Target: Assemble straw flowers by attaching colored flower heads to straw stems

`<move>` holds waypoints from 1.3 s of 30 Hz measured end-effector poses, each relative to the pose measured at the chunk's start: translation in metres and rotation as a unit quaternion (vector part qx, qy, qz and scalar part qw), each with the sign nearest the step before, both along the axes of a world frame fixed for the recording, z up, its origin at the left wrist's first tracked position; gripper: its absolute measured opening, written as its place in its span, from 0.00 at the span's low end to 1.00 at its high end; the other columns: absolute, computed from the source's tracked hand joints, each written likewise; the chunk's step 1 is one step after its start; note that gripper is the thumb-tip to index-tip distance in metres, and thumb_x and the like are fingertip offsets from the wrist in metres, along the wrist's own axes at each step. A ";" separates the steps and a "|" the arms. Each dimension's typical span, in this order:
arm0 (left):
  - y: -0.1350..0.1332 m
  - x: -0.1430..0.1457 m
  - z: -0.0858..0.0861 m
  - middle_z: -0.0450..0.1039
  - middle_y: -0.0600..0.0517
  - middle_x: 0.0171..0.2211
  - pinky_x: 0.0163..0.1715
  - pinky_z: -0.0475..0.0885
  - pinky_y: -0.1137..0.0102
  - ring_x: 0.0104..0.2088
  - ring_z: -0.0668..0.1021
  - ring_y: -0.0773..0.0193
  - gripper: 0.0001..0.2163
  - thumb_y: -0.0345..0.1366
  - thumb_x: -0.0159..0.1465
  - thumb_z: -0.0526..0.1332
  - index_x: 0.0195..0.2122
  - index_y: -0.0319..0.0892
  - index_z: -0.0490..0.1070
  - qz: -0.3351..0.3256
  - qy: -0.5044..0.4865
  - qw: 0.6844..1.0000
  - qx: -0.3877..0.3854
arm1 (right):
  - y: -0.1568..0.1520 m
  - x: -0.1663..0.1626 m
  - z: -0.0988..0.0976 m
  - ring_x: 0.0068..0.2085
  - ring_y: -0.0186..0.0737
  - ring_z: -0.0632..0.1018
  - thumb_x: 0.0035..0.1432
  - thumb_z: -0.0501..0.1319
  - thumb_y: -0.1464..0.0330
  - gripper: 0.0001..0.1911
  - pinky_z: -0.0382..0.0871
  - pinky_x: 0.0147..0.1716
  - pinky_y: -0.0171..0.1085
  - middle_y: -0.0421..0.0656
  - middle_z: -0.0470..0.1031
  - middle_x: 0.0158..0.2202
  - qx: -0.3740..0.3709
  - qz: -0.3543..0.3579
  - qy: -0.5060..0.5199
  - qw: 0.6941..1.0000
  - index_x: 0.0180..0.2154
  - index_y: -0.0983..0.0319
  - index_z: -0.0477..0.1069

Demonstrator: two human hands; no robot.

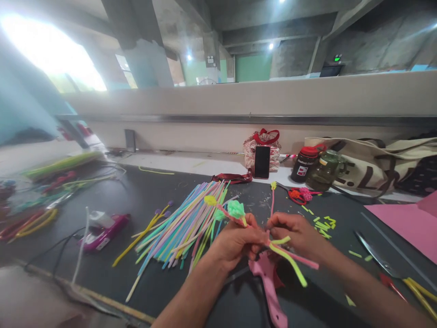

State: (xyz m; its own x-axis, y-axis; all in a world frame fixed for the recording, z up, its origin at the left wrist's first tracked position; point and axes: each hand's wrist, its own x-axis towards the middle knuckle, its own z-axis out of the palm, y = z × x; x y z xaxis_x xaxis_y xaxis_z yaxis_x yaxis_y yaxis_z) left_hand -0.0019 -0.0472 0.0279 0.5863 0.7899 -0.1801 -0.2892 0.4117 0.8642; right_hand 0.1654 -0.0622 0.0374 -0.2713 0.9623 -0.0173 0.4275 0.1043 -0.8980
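Observation:
My left hand (pixel 235 241) is closed round a small bunch of pipe cleaners (pixel 294 265), whose yellow-green and pink ends stick out to the right. Above that hand rise mint-green pipe-cleaner flowers (pixel 236 209) and a yellow tip (pixel 210 200) on a pink stem. Fingers of my right hand (pixel 297 234) pinch a pink pipe cleaner (pixel 272 205) with a yellow tip, which stands upright by the bunch. Both hands nearly meet over a pink glue gun (pixel 269 291) lying on the dark table, its front partly hidden.
Many pastel pipe cleaners (pixel 184 228) lie left of centre, near a magenta device (pixel 105 232). Yellow-green snippets (pixel 324 226) and scissors (pixel 378 257) lie to the right. At the back stand a phone (pixel 261 161), a black bottle (pixel 303 165), a green jug (pixel 324 169) and bags.

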 end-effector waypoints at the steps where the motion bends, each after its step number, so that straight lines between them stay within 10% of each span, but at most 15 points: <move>1: 0.000 -0.001 0.000 0.64 0.58 0.14 0.08 0.57 0.80 0.11 0.62 0.76 0.07 0.27 0.44 0.61 0.19 0.40 0.60 -0.015 0.019 1.000 0.012 | 0.001 0.003 0.004 0.22 0.30 0.66 0.47 0.53 0.70 0.05 0.59 0.21 0.28 0.35 0.65 0.20 -0.035 0.019 0.008 0.999 0.25 0.63 0.67; 9: 0.004 -0.001 0.006 0.63 0.58 0.11 0.10 0.60 0.79 0.11 0.64 0.74 0.05 0.30 0.44 0.61 0.19 0.38 0.64 -0.067 0.119 0.989 0.054 | 0.010 0.010 0.017 0.21 0.28 0.64 0.44 0.55 0.72 0.03 0.56 0.20 0.27 0.35 0.64 0.19 -0.076 0.094 -0.011 0.993 0.24 0.65 0.67; 22: 0.004 0.009 0.003 0.65 0.58 0.12 0.10 0.60 0.78 0.11 0.68 0.70 0.08 0.33 0.47 0.60 0.21 0.41 0.58 0.069 0.193 0.973 0.109 | -0.003 -0.001 0.029 0.22 0.31 0.69 0.49 0.53 0.69 0.07 0.56 0.20 0.29 0.38 0.70 0.20 0.058 0.045 -0.177 0.981 0.25 0.63 0.68; 31: 0.019 0.015 0.001 0.63 0.60 0.09 0.10 0.60 0.78 0.10 0.66 0.72 0.12 0.33 0.43 0.63 0.20 0.42 0.57 0.092 0.223 0.959 0.149 | -0.004 -0.013 0.019 0.24 0.40 0.72 0.51 0.52 0.63 0.12 0.46 0.20 0.34 0.44 0.74 0.23 0.188 0.002 -0.464 0.865 0.26 0.59 0.72; 39: 0.038 0.009 -0.001 0.67 0.55 0.14 0.09 0.61 0.79 0.11 0.66 0.75 0.09 0.37 0.47 0.63 0.18 0.36 0.65 -0.013 0.144 0.986 0.081 | 0.008 -0.003 0.000 0.21 0.30 0.63 0.53 0.52 0.62 0.14 0.51 0.21 0.30 0.36 0.64 0.18 0.071 0.033 -0.183 0.980 0.23 0.63 0.69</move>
